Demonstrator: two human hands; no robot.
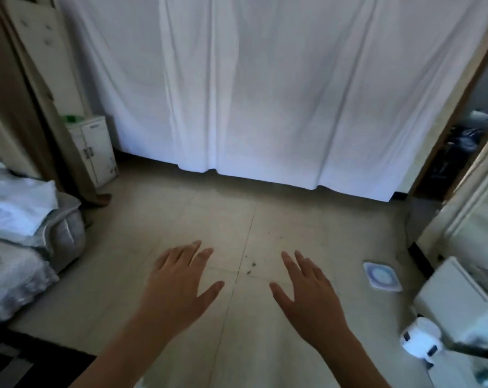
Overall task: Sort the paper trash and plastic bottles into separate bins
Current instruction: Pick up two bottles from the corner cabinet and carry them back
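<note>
My left hand and my right hand are stretched out side by side, palms down, above a pale tiled floor. The fingers of both are straight and spread, and neither holds anything. No paper trash, plastic bottles or bins show in this view.
A white curtain hangs across the back. A small white cabinet stands at the left, with bedding nearer on the left. At the right lie a square pad, a white box and a small round white device.
</note>
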